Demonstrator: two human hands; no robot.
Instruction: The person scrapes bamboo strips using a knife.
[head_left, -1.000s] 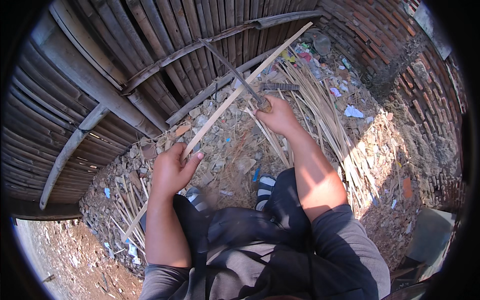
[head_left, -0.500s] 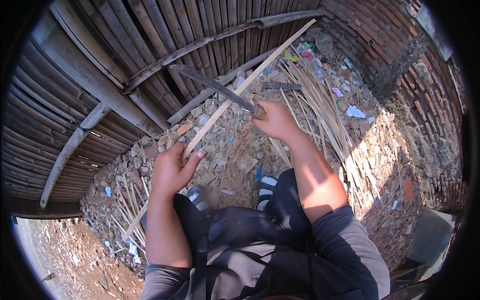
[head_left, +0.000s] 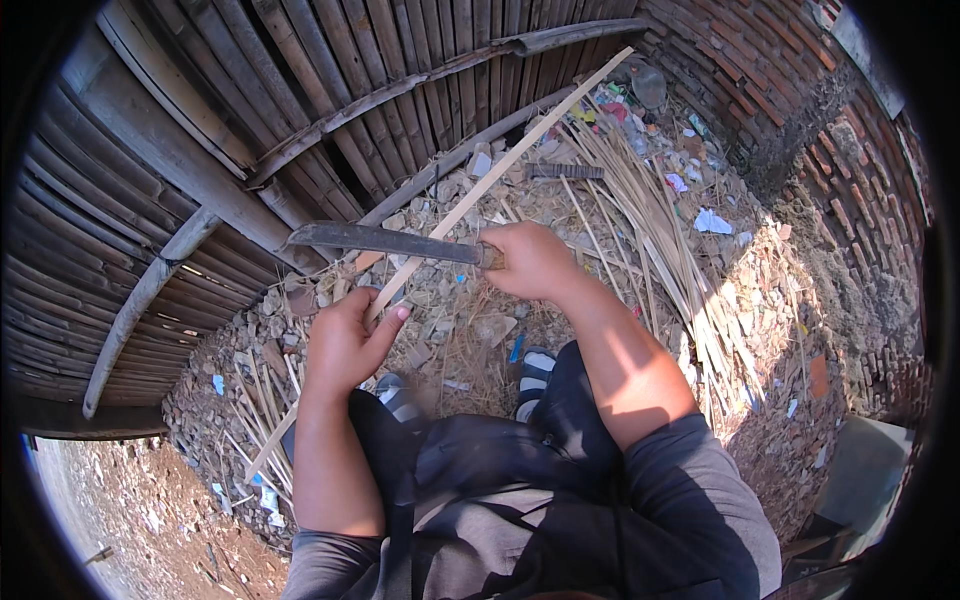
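Left hand (head_left: pixel 345 345) grips one bamboo strip (head_left: pixel 500 170); right hand (head_left: pixel 530 262), one blade (head_left: pixel 385 240).

A pale, straw-yellow bamboo strip (head_left: pixel 500 175) crosses a dark grey, rust-mottled blade (head_left: pixel 385 240). Behind stands a weathered grey-brown bamboo fence (head_left: pixel 250 110) and a red-brown brick wall (head_left: pixel 790 70). Tan split canes (head_left: pixel 650 230) lie over grey rubble (head_left: pixel 450 330) flecked with blue, white and pink litter. The person wears grey sleeves (head_left: pixel 690 500) and black-and-white striped sandals (head_left: pixel 535 370).
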